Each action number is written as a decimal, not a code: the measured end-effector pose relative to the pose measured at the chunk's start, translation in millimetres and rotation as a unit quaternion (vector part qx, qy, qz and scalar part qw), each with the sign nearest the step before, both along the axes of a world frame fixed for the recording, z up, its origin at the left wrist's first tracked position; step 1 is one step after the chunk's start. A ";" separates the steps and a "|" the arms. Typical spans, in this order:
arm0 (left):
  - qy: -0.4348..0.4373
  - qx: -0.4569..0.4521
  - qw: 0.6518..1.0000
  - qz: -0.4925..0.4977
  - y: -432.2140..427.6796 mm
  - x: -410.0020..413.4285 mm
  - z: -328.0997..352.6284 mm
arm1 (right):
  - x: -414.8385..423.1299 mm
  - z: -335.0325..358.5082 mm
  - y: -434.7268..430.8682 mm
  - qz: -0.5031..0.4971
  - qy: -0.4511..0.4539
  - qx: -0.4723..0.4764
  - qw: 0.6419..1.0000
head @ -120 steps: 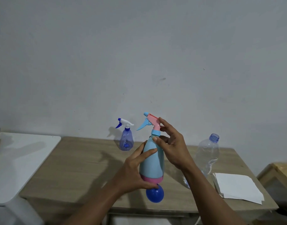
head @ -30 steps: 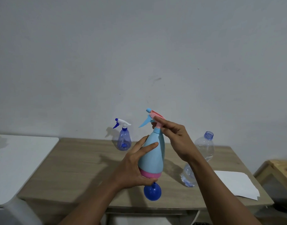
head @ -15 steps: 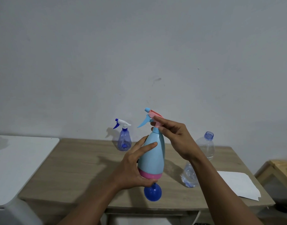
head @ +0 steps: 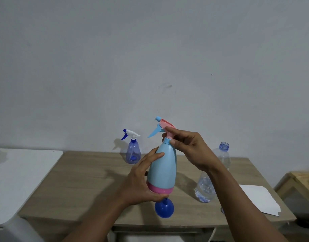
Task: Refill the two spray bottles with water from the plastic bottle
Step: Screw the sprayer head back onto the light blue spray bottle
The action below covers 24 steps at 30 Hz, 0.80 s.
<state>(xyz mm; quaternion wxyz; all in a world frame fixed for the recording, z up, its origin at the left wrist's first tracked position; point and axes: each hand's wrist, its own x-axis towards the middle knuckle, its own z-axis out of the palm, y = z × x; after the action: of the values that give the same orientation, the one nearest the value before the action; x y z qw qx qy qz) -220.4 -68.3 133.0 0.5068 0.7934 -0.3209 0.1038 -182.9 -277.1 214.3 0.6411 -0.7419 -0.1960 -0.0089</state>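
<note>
Left hand (head: 141,182) holds spray bottle (head: 162,168); right hand (head: 190,151) apparently pinches neck (head: 167,140).

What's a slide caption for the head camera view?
Left hand holds the light-blue, pink-banded spray bottle above the wooden table while the right hand grips its pink trigger head.

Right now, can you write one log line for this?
left hand: holds teal sprayer | right hand: pinches its collar | bottle: uncapped, on table
</note>
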 end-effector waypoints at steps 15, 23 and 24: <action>0.013 0.000 1.000 0.015 -2.2 3.3 -7.8 | -0.6 1.9 -0.4 -0.003 -0.002 0.003 1.000; 0.023 0.004 0.999 0.025 -3.5 4.1 -11.3 | 4.1 -6.3 8.4 -0.070 -0.065 -0.061 0.994; 0.026 0.002 0.999 0.027 -3.5 4.2 -10.0 | 4.4 -3.1 5.4 -0.038 -0.042 -0.056 0.997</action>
<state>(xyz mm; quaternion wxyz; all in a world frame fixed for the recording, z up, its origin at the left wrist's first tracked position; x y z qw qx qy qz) -216.2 -71.7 123.0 0.5100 0.8055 -0.2860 0.0963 -178.5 -271.8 211.2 0.5891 -0.7826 -0.1943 -0.0532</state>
